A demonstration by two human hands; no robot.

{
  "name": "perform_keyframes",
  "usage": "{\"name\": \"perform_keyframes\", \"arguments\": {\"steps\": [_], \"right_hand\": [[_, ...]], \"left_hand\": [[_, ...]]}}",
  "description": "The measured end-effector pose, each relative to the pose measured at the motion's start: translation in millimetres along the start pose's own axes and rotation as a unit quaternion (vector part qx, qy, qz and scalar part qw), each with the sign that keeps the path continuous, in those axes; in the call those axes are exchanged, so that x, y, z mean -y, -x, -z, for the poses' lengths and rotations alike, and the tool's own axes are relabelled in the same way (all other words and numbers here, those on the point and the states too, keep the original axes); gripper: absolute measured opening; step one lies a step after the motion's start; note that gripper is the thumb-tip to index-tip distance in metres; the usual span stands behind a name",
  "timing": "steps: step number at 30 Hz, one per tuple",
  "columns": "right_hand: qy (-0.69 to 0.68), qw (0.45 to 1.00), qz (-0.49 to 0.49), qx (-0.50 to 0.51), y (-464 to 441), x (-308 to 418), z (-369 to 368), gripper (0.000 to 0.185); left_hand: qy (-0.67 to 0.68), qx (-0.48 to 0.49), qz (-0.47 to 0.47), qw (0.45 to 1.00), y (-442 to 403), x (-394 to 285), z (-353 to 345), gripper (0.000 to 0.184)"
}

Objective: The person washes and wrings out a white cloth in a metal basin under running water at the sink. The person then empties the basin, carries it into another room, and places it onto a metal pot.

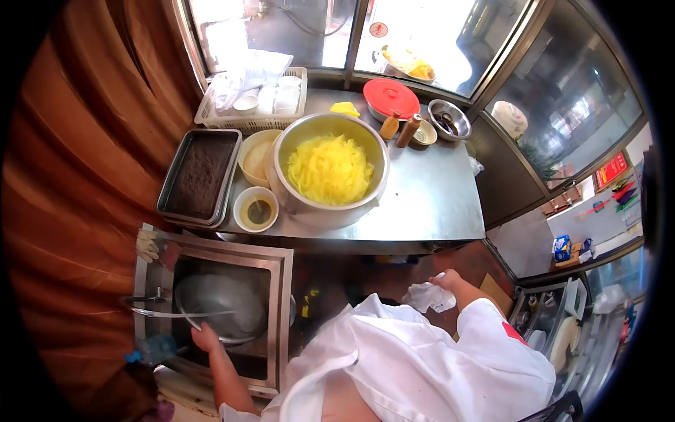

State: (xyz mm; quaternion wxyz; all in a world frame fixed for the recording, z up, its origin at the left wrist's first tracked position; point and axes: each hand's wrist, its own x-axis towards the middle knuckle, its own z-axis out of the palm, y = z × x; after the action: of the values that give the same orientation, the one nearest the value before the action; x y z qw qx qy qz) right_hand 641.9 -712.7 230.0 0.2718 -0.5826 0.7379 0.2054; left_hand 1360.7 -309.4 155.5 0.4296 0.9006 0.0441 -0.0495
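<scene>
At the sink [285, 316] on the left, my left hand [205, 337] is closed on the near rim of a large metal basin [232, 302]. The basin is tilted in the sink, and a stream from the faucet [144, 301] reaches over it. My right hand [444, 280] is closed on a crumpled white cloth [429, 297], held out to the right of my body, above the floor. On the steel table [436, 190] stands a big metal pot [383, 158] full of yellow shreds [329, 169].
Left of the pot are dark trays [199, 176], a cream bowl [256, 155] and a small bowl of liquid [256, 209]. Behind stand a white basket [302, 91], a red-lidded bowl [391, 97], two shakers and a metal bowl [450, 118]. Shelving [562, 316] is at the right.
</scene>
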Motion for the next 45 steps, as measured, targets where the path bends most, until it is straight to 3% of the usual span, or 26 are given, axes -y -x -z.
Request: {"name": "perform_keyframes", "arguments": {"steps": [1,5,7,9,11,13,19,22,26,30,36,39,40,42,43,44,45], "right_hand": [[0.003,1.0,-0.005,0.0,0,-3,-1,0.085],[-0.014,1.0,-0.01,0.011,0,-16,-13,0.085],[-0.047,0.998,-0.03,0.009,6,-21,-14,0.08],[-0.054,0.997,-0.025,0.047,15,-22,-9,0.081],[-0.074,0.994,-0.016,0.074,-7,-35,-24,0.08],[-0.075,0.993,-0.02,0.085,-33,-54,-43,0.076],[-0.041,0.993,0.015,0.113,-64,-59,-42,0.072],[0.007,0.996,0.011,0.085,-70,-40,-34,0.065],[-0.021,0.989,0.04,0.138,-145,-72,-52,0.079],[0.015,0.989,0.075,0.123,-127,-42,-24,0.081],[0.016,0.98,0.133,0.144,-156,-47,-20,0.071],[-0.008,0.971,0.155,0.18,-157,-39,-15,0.069],[-0.001,0.969,0.175,0.172,-154,-36,-13,0.067],[0.01,0.968,0.194,0.161,-153,-37,-9,0.066],[0.002,0.969,0.175,0.175,-153,-35,-10,0.067],[-0.009,0.97,0.155,0.188,-151,-32,-10,0.068],[-0.01,0.971,0.154,0.184,-136,-27,-5,0.068]], "left_hand": [[-0.085,0.01,-0.039,0.996,-8,4,2,0.039],[-0.152,0.026,-0.128,0.98,10,-44,24,0.033],[-0.297,0.056,-0.198,0.932,18,-57,29,0.03],[-0.352,0.031,-0.326,0.877,29,-73,37,0.02],[-0.416,0.089,-0.355,0.833,27,-83,52,0.022],[-0.404,0.088,-0.423,0.806,37,-104,70,0.024],[-0.383,0.062,-0.467,0.795,61,-154,96,0.021],[-0.397,0.035,-0.412,0.819,77,-164,105,0.02],[-0.37,-0.034,-0.312,0.874,98,-152,117,0.018],[-0.379,-0.081,-0.23,0.893,110,-120,131,0.019],[-0.337,-0.189,-0.068,0.92,134,-91,133,0.028],[-0.061,-0.24,0.016,0.969,130,-74,125,0.032],[-0.06,-0.241,0.021,0.968,127,-67,122,0.032],[0.238,-0.283,0.07,0.926,120,-46,116,0.032],[0.319,-0.309,0.103,0.89,116,-33,115,0.031],[0.321,-0.309,0.104,0.889,119,-24,114,0.031],[0.412,-0.297,0.18,0.843,129,-13,113,0.027]]}}
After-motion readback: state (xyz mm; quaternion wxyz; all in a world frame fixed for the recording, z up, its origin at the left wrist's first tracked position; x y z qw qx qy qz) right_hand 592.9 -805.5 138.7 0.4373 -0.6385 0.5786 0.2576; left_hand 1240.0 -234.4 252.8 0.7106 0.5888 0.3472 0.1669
